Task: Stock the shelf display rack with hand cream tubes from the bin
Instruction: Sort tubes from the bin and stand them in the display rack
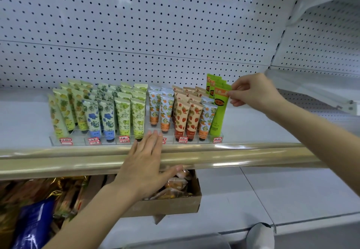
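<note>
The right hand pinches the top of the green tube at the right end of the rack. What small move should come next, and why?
Probably settle the bright green tube upright in the rightmost front slot of the clear rack, then release the grip. The right hand pinches its top edge and the tube leans a little. The left hand lies open at the rack's front.

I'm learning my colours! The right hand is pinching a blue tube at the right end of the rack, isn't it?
Not blue. The head view shows the right hand pinching a green tube at the right end of the rack.
</note>
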### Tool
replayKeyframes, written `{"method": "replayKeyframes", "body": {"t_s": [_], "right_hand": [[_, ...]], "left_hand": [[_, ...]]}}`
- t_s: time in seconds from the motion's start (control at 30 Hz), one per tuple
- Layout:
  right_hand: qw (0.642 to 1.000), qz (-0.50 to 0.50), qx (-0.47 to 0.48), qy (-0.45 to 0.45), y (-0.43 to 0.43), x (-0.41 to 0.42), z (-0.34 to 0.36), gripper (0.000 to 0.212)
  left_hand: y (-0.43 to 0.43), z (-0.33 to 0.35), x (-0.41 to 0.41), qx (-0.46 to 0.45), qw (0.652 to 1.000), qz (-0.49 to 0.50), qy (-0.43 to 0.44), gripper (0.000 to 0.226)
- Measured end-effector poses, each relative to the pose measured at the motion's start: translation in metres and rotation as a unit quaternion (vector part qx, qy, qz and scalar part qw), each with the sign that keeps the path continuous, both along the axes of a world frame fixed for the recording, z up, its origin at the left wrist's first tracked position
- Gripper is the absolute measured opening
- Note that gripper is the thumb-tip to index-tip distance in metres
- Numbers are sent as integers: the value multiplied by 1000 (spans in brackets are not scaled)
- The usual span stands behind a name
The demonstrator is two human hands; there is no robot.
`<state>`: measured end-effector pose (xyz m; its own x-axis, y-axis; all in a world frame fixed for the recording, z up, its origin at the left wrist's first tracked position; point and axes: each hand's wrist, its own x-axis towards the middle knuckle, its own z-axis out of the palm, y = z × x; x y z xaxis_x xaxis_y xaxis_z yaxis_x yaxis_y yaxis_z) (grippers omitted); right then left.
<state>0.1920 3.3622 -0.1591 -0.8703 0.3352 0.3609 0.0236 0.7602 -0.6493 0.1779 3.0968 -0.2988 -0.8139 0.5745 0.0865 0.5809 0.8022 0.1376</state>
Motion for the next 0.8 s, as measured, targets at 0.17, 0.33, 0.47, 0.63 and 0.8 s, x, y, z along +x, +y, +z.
{"method": "replayKeyframes", "body": {"t_s": [0.17, 0.33, 0.47, 0.63, 0.8], "right_hand": [[1000, -8, 5, 1, -3, 0, 0, 14], [1000, -20, -10, -7, 4, 1, -1, 10], [999, -24, -47, -11, 8, 3, -3, 8], [998, -20, -61, -12, 7, 5, -3, 11], [1000, -23, -6, -15, 5, 9, -4, 11]], "left_hand": [[0, 3, 3, 2, 1000, 8, -12, 102], [0, 3, 2, -2, 1000, 10, -14, 101], [0, 2, 2, -9, 1000, 9, -16, 101], [0, 2, 2, -7, 1000, 8, -21, 103], [-3, 3, 2, -16, 1000, 1, -12, 100]]}}
